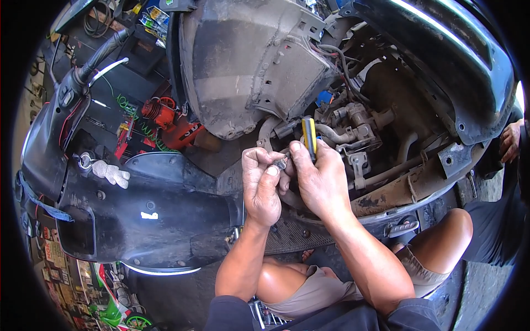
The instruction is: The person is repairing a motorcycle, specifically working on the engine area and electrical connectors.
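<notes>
Scooter bodywork (138, 220) lies stripped open in a workshop, its grey inner shell (243, 66) tipped up and the frame and engine parts (353, 127) bared. The panels appear already off; the work now looks to be at a fitting in the engine bay, unfinished. Two hands meet just before those parts: the right hand (317, 179) is clamped round one yellow-and-black screwdriver (309, 137), held upright, while the left hand (260, 185) pinches one small metal piece (281, 163) against it. One pale glove (112, 173) rests on the black panel. A second person's hand (510, 140) shows at the right edge.
</notes>
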Demonstrator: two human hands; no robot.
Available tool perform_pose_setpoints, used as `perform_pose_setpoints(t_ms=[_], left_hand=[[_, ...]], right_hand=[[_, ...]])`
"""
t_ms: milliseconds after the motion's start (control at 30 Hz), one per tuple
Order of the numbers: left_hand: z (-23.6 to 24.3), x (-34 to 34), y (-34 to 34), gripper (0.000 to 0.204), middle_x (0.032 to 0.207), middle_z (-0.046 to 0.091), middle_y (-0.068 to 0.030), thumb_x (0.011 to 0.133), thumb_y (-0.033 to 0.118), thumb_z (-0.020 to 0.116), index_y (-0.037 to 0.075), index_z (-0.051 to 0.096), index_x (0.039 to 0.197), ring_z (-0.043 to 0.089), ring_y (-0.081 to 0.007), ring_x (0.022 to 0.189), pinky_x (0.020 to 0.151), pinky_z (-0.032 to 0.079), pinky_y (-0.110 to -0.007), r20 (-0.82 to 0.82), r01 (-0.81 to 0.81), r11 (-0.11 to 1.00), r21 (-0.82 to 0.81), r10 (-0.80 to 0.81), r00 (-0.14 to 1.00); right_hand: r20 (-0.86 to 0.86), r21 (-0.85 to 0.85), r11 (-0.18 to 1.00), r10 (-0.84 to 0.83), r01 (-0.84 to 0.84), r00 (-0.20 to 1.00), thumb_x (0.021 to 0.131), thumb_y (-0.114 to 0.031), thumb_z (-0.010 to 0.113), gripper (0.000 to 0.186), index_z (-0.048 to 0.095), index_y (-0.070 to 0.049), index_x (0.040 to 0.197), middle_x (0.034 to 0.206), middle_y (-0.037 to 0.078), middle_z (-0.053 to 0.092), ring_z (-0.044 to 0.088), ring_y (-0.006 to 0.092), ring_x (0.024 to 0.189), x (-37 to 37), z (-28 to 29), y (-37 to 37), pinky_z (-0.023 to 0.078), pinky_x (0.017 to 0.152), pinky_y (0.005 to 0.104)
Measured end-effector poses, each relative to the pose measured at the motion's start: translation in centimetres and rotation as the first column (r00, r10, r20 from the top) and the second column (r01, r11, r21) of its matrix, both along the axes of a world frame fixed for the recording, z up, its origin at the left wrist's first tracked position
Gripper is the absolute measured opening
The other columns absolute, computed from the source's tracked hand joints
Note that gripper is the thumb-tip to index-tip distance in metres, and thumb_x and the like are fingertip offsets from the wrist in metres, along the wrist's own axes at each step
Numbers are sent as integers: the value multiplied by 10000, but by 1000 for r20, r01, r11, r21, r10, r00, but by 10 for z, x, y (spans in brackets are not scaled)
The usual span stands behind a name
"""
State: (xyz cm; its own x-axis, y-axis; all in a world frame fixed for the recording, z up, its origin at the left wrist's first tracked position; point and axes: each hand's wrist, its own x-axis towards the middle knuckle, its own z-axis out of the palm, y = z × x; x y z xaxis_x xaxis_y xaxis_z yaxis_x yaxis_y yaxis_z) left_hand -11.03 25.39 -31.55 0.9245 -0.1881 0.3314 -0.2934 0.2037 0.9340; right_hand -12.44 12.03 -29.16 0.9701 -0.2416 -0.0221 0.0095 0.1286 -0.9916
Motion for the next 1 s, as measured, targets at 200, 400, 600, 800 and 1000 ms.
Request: perform_pose_setpoints(t_ms=[200,400,600,800,1000], left_hand=[[2,1,-1,184,1034,613,-137,955,47,465,94,401,1121,520,-100,692,593,434,-204,-37,-13,996,-93,9,999],[-4,0,4,230,987,630,-230,982,161,537,102,379,1138,541,-114,706,612,450,-213,-22,38,999,-36,-38,999],[-8,-4,0,240,1040,642,-258,992,161,531,114,345,1135,566,-135,732,655,473,-233,68,-21,996,83,15,998],[-10,-7,-2,297,1136,640,-288,996,158,572,91,357,1191,621,-180,832,798,535,-324,96,6,994,108,-16,995],[-9,-9,-8,494,1142,657,-295,973,276,628,96,330,1324,655,-202,835,751,516,-292,78,-56,965,255,37,996]], right_hand=[[101,112,989,89,-100,991,999,-127,582,149,586,20,1017,792,149,647,645,211,680,-53,-15,6,527,638,366],[145,31,908,410,-419,900,935,-80,668,112,621,1,997,763,136,619,633,234,651,-94,-41,-1,510,609,351],[170,-48,893,448,-447,878,913,-78,693,147,617,3,1009,809,157,629,633,343,672,-89,-57,-6,515,611,389],[157,-3,838,539,-546,827,944,-120,639,186,600,-3,1084,953,199,638,659,420,852,-87,-59,-12,551,695,449],[167,-6,834,545,-552,822,946,-116,637,184,599,0,1084,958,201,640,659,416,863,-89,-57,-13,551,701,442]])
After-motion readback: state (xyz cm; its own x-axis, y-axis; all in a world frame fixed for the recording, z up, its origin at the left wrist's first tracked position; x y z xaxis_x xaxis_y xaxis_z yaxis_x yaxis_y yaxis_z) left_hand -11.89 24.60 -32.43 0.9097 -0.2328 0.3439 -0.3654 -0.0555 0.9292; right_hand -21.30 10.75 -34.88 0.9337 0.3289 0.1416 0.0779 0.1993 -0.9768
